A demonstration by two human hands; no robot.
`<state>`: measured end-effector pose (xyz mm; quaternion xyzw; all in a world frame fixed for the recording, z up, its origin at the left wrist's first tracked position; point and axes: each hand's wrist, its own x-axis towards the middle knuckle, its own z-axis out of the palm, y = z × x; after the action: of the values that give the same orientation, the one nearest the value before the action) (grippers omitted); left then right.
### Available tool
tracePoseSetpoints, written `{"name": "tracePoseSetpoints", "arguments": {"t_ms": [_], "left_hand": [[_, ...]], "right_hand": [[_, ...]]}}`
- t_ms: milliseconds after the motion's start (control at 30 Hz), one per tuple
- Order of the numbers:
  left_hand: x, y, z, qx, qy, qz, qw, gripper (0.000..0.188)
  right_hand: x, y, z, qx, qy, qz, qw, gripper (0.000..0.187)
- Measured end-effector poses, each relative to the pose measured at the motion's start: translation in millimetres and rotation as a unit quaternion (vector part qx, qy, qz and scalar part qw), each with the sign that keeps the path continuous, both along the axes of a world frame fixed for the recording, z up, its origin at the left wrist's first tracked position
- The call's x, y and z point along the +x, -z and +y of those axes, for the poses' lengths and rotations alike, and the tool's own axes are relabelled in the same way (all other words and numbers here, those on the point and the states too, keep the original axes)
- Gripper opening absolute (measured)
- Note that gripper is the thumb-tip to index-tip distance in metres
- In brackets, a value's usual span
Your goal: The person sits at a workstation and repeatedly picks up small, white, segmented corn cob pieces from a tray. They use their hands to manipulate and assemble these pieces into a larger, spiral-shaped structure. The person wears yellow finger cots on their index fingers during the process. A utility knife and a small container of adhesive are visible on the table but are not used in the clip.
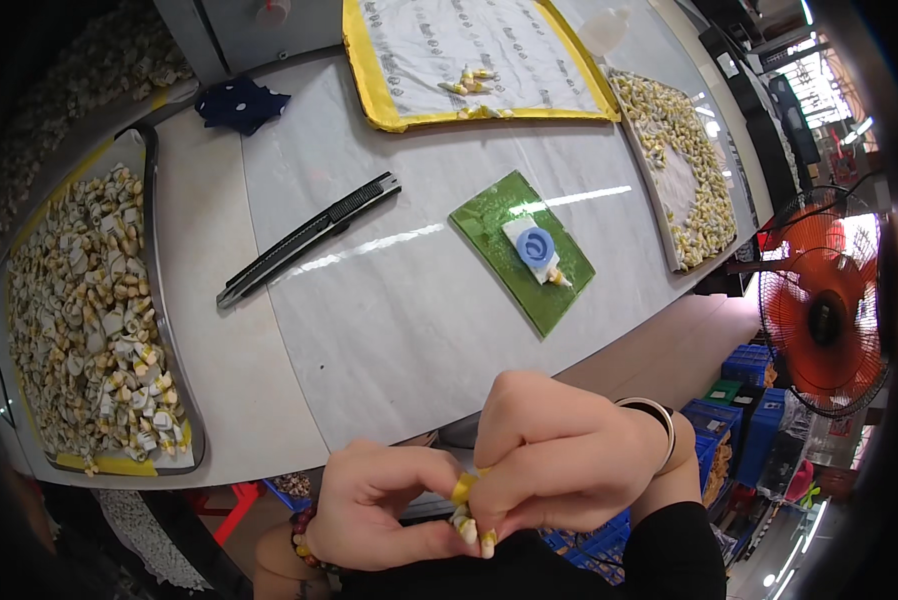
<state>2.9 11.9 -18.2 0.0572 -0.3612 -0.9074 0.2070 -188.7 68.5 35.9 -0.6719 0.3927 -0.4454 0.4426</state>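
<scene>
Close to my body, below the table's front edge, both hands meet over small yellow-and-white pieces (466,527) whose exact kind I cannot make out. My left hand (374,505) pinches them between thumb and forefinger. From the other side my right hand (569,460) closes its fingertips on the same pieces, hiding part of them. Beyond the hands, a green rectangular plate (569,270) lies on the table, bearing a white pad with a round blue piece (535,246) and a small yellow-and-white piece. Left of the plate rests a black utility knife (309,240).
Heaped small pieces fill a tray (176,385) at left and another (674,185) at far right. A yellow-edged tray (364,90) at the back holds several pieces. A dark dotted cloth (241,105) lies nearby. An orange fan (824,315) and blue crates (714,415) stand to the right.
</scene>
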Motion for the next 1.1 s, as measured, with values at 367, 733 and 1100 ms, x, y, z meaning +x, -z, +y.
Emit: {"name": "tracePoseSetpoints", "arguments": {"t_ms": [367, 733, 1100], "left_hand": [[50.4, -67.9, -49.6, -0.514, -0.097, -0.173, 0.834, 0.023], [75.9, -111.7, -233.1, -0.697, -0.209, -0.492, 0.478, 0.037], [48.9, -51.3, -375.8, -0.724, -0.159, -0.572, 0.351, 0.045]], "right_hand": [[-10.9, -15.6, 3.3, -0.035, -0.014, 0.051, 0.998, 0.018], [-33.9, -20.1, 26.2, -0.064, 0.19, 0.158, 0.967, 0.021], [-45.8, -30.7, 46.4, -0.028, 0.216, 0.207, 0.954, 0.021]]}}
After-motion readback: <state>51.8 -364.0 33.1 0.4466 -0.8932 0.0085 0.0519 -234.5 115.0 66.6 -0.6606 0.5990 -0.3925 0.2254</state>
